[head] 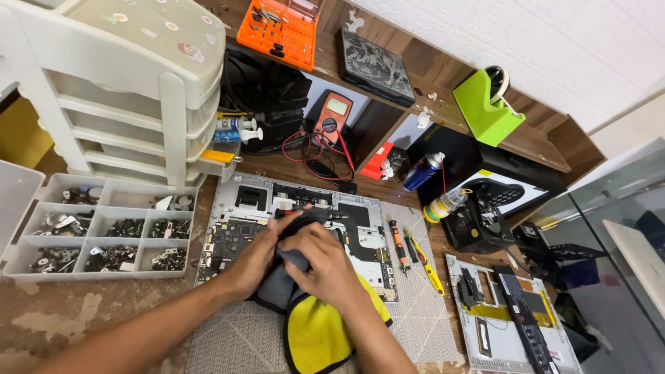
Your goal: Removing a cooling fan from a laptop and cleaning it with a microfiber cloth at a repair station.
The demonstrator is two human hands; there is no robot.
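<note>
Workbench [41, 318]: hands [298, 260] gripping yellow-grey cloth [315, 332]

Opened laptop chassis [360, 242]: silver, lying flat on grey mat on bench, internals facing up, dark circuit board at its left part, black ribbon and panels across middle. Lower middle hidden under cloth and hands.

Cleaning cloth [315, 329]: yellow centre, grey-black border, bunched up at top, draped over chassis near edge and onto mat.

Black part [305, 220]: dark, rounded, partly wrapped in cloth, resting over chassis middle; exact shape cannot be told.
</note>
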